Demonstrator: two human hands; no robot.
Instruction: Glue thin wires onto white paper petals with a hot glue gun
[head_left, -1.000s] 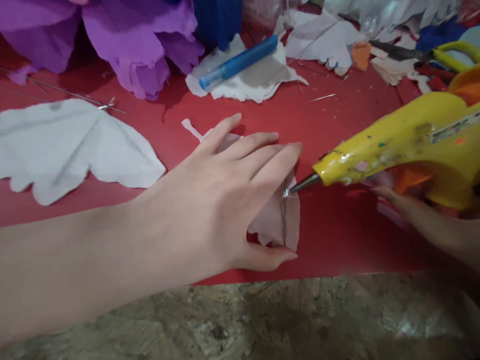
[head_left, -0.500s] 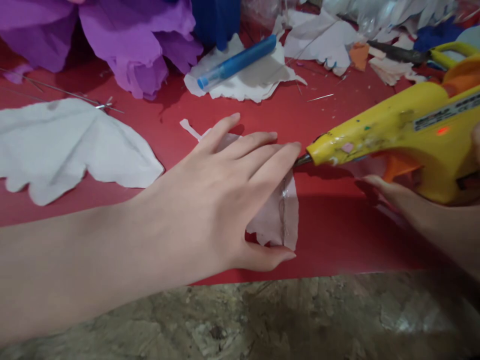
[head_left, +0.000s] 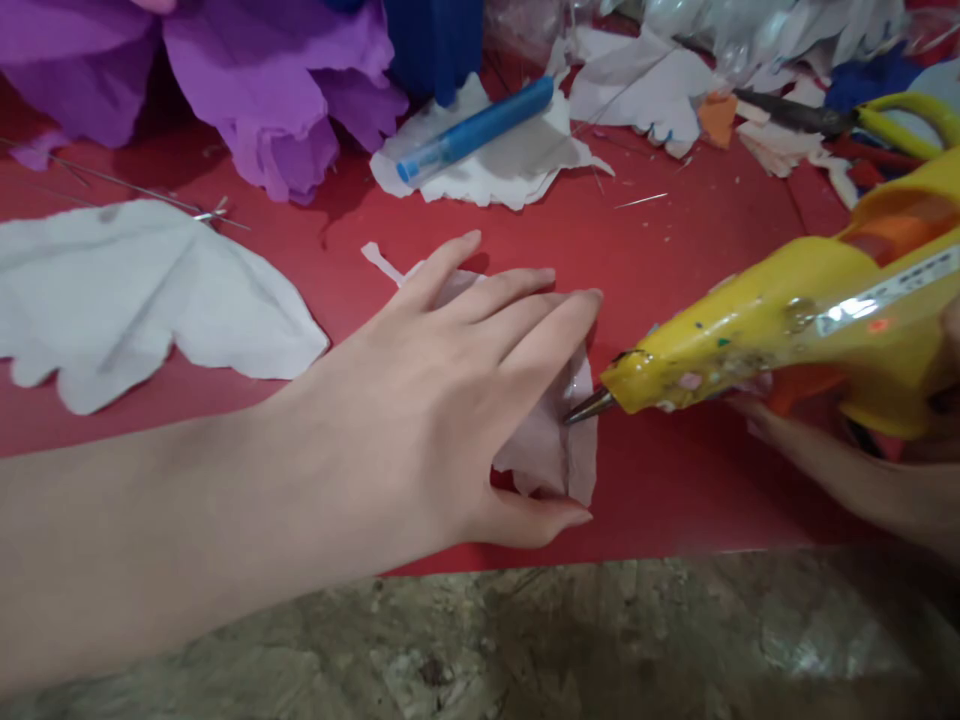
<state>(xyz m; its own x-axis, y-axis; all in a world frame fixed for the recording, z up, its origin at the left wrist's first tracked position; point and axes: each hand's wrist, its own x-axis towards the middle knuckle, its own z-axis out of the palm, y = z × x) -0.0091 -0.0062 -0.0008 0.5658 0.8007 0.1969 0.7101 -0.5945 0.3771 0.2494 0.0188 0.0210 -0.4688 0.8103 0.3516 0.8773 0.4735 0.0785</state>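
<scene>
My left hand [head_left: 465,370] lies flat with fingers spread over a pale pink paper piece [head_left: 532,445], pressing it on the red tabletop [head_left: 675,480]. Much of the paper is hidden beneath the hand; a thin line, like wire or thread, runs along its right side. My right hand [head_left: 847,460], partly cut off by the frame edge, grips a yellow hot glue gun [head_left: 750,330] with an orange trigger and a small red light. The gun's metal nozzle touches or hovers just over that line, right of my left hand.
White wing-shaped paper [head_left: 150,290] lies at left, with thin wires near its top. Behind are purple paper petals [head_left: 255,70], a blue pen [head_left: 476,130] on white paper cutouts, and yellow-handled scissors [head_left: 900,120] among scraps. The red surface ends at a stained floor-like area [head_left: 480,640].
The glue gun's nozzle has moved down and slightly left, from near my left index fingertip to lower along the line on the paper. My left hand has stayed in place.
</scene>
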